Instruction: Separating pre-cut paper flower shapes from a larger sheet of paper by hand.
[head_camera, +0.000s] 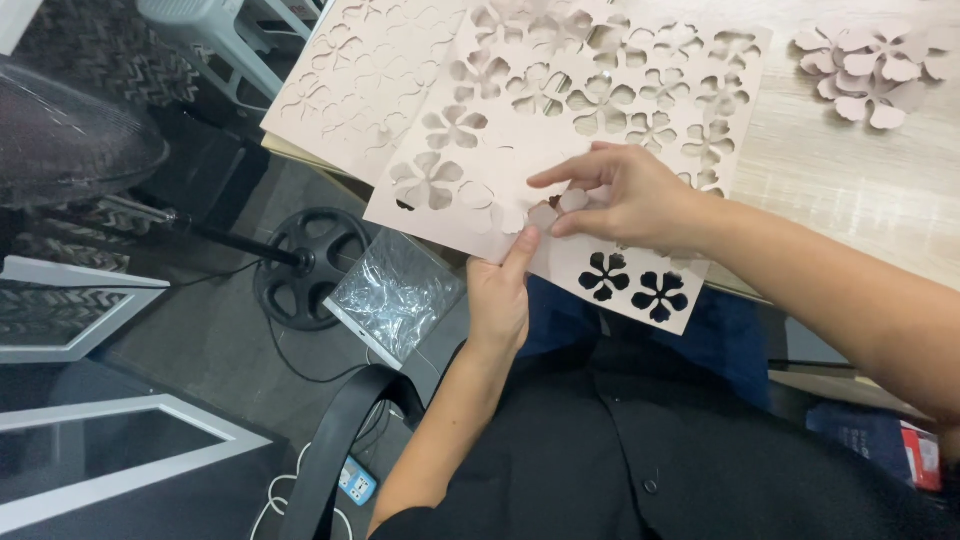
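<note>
Light wood makes up the table (850, 190), and pale pink paper lies all over it. Right at its near edge, the left hand (500, 300) comes up from below, thumb pressed on top of a paper sheet (560, 150) full of flower-shaped holes, its other fingers hidden under the sheet. Just above that thumb, the right hand (625, 195) pinches a small paper flower (560, 205) between thumb and finger, and the flower sits partly in its hole. Beyond the hands, a second sheet (350, 80) with cut flower shapes lies under the first one. Far off past the right hand sits a pile of loose flowers (875, 70). Down by the left arm, a clear plastic bag (395, 290) and a black fan base (305, 265) rest on the floor.
</note>
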